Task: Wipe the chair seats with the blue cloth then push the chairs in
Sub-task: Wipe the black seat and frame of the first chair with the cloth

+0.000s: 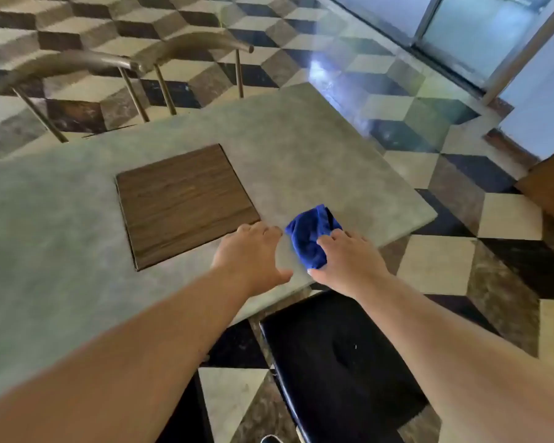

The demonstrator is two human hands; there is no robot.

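Observation:
A bunched blue cloth lies on the grey table near its front right corner. My right hand rests on the cloth, fingers curled over its near side. Just left of the cloth, my left hand hovers palm down with fingers apart, holding nothing. A chair with a glossy black seat stands below the table's front edge, under my right forearm. Across the table, two chairs show only their curved metal backrests and thin posts.
A brown wooden square is set in the tabletop's middle. The floor is a black, white and grey cube pattern. Glass doors stand at the far right, and a wooden piece juts in at the right edge.

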